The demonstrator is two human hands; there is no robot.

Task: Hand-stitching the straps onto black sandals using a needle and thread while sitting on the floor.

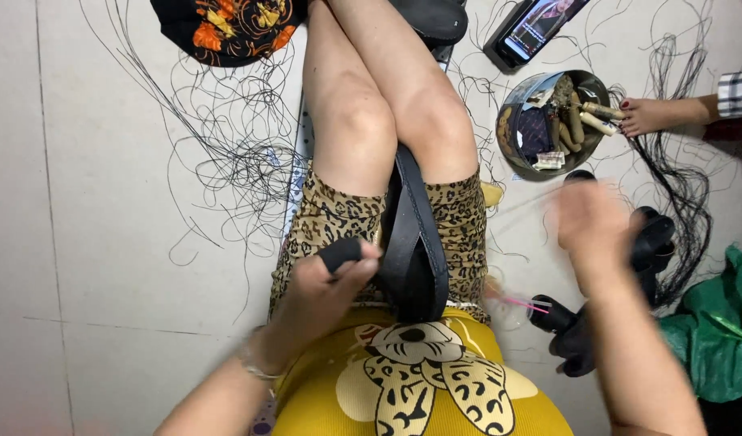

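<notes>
Yellow shirt with leopard-print bow [423, 379] fills bottom of view, leopard shorts [338, 222] above it, person seated on pale floor [104, 242]. Left hand [326, 282] closed around a black strap end [341, 252], fingers curled tight on it. Strap belongs to black sandal upper [415, 242] lying in the lap between the thighs, toe end toward the knees. Right hand [589, 222] raised out to the right, motion-blurred, can't tell how open it is or whether it holds anything. Below it black sandal pieces [572, 331] on floor, thin pink strand [520, 303] beside them. Round metal tin [552, 121] of spools and bits near right knee; another person's hand [649, 115] touches its rim. Loose black thread [242, 153] strewn over floor. Phone [536, 28] top right, green bag [722, 339] at right edge.
</notes>
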